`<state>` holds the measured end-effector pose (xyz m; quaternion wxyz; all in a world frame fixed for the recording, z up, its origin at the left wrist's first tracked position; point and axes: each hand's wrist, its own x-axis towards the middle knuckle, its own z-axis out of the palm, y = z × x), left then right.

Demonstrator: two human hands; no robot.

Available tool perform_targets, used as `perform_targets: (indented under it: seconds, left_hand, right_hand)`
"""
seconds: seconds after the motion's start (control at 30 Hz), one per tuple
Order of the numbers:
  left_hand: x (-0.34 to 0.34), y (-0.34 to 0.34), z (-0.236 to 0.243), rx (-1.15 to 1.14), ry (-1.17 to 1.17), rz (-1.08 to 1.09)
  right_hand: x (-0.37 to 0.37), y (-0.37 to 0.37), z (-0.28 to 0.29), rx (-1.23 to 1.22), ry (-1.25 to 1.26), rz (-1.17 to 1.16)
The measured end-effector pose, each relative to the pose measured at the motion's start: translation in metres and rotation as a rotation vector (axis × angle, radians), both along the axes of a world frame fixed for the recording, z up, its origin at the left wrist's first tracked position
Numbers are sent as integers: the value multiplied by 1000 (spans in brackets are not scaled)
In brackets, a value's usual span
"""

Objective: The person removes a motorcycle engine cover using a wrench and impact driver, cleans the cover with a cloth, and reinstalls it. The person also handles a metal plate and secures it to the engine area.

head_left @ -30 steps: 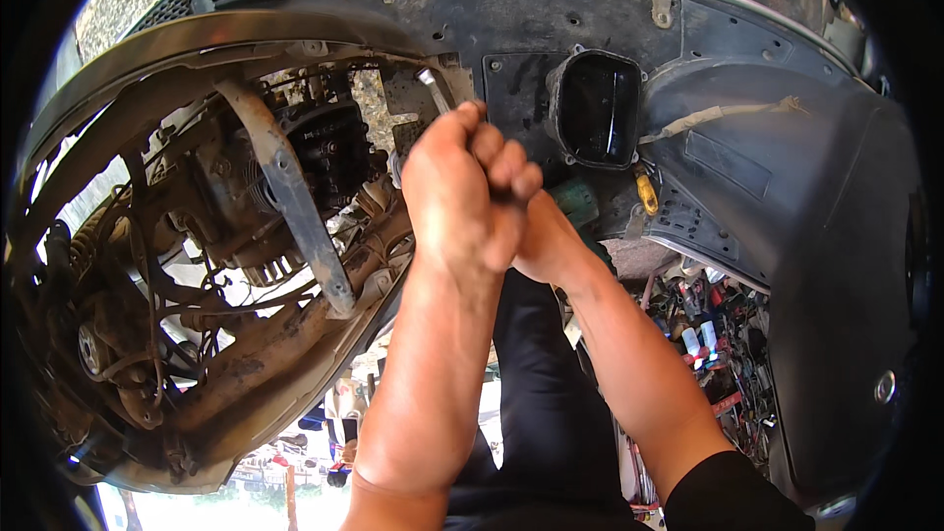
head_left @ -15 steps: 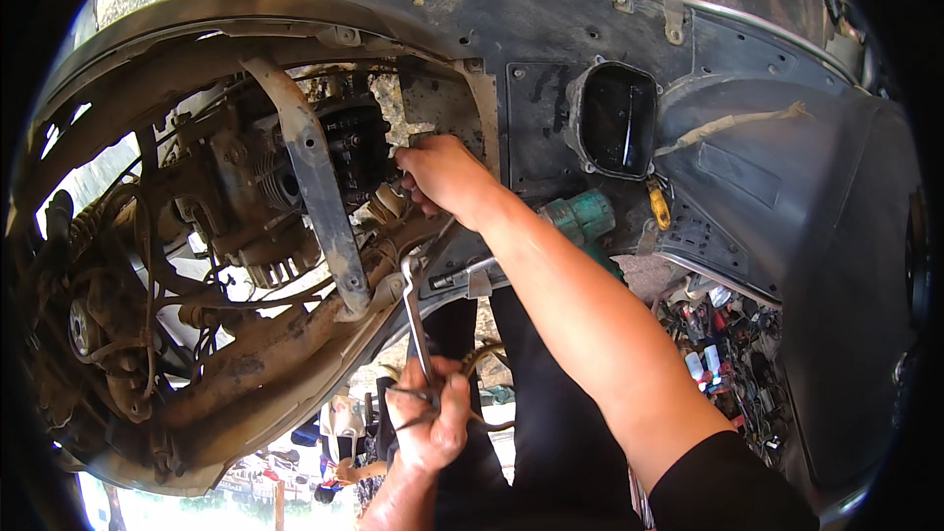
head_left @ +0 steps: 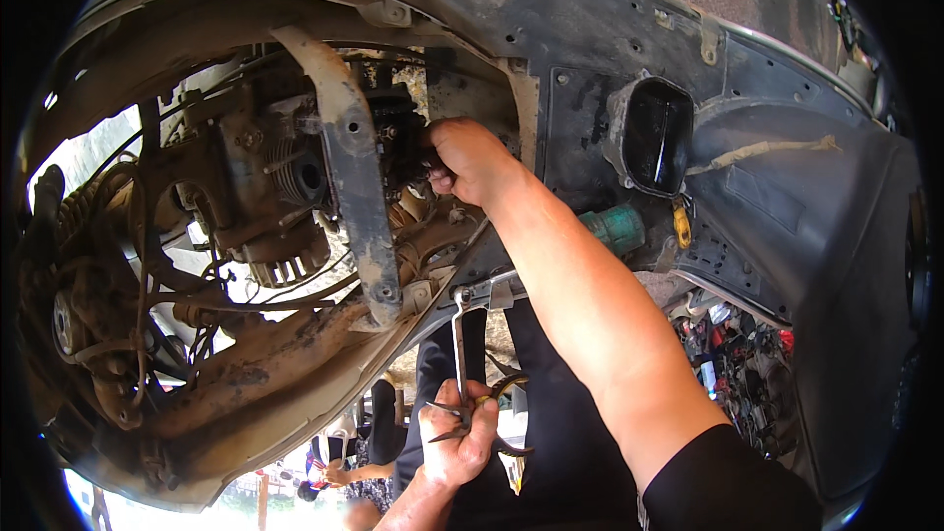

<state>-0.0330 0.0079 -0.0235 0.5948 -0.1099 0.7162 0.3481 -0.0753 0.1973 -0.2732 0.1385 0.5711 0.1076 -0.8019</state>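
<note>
My right hand (head_left: pixel 464 162) reaches into the exposed engine (head_left: pixel 256 177) beside a dark cylinder head (head_left: pixel 391 123), its fingers curled on something hidden there. Lower down, my left hand (head_left: pixel 457 438) grips a chrome wrench (head_left: pixel 458 334) upright, together with pliers (head_left: pixel 511 383) with curved dark-and-yellow handles. A bent metal bracket (head_left: pixel 359 206) crosses the engine left of my right hand. Under my right forearm lies a green power tool (head_left: pixel 615 228), partly covered, and near it a yellow-handled tool (head_left: pixel 681 224).
A dark plastic body panel (head_left: pixel 767 197) spans the right, with an open black compartment (head_left: pixel 657 135) and a tan strap (head_left: pixel 767 152). Many jumbled tools (head_left: pixel 737 383) lie below at right. Another person's arm (head_left: pixel 349 474) shows low at the back, beyond my dark-clad legs (head_left: pixel 551 393).
My hands have separated: the left dropped low with the wrench, pliers now showing in it, while the right moved up-left into the engine. The whole view has shifted slightly right.
</note>
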Motion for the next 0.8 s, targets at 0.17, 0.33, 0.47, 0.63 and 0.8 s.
perform_targets:
  seconds: [0.17,0.33,0.47,0.63,0.8]
  left_hand:
    - [-3,2,1,-15,-10,19]
    - [0,3,1,27,-21,26]
    - [1,-1,5,24,-42,6]
    - [5,-6,9,56,-28,18]
    - [8,-13,9,60,-20,-5]
  right_hand:
    - [0,-2,1,22,-8,-41]
    - [-1,1,1,19,-11,-14]
    - [4,9,20,270,-76,164]
    - [12,2,73,1332,258,478]
    - [-11,1,76,1744,557,602]
